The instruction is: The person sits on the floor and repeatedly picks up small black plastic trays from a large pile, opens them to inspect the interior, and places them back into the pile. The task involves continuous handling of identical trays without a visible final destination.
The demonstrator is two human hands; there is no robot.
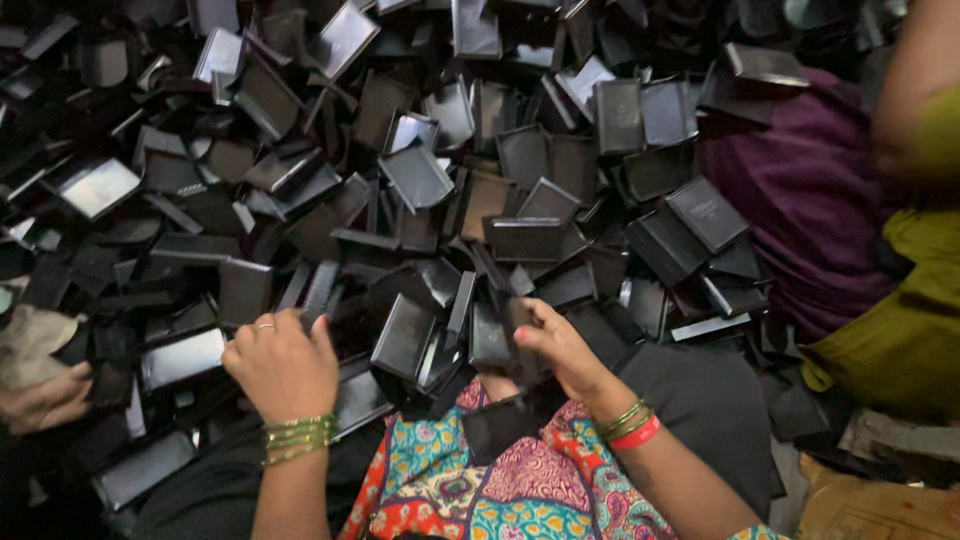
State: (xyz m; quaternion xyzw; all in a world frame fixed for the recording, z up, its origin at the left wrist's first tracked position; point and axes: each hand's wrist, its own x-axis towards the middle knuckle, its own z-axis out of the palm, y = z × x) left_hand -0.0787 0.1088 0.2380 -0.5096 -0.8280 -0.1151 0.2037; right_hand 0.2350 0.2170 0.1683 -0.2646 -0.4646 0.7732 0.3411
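Left hand (283, 362) curls, its grip hidden; right hand (560, 350) pinches a black tray (520, 335), edges lost in the heap (420, 180).

Both forearms reach forward; the left hand (283, 362) is curled knuckles-up, the right hand (556, 347) has bent fingers.

Our left hand's (283, 365) fingertips vanish into the black plastic cases (420, 180); grip unclear. Co-worker's arm (915, 85) cropped top right.
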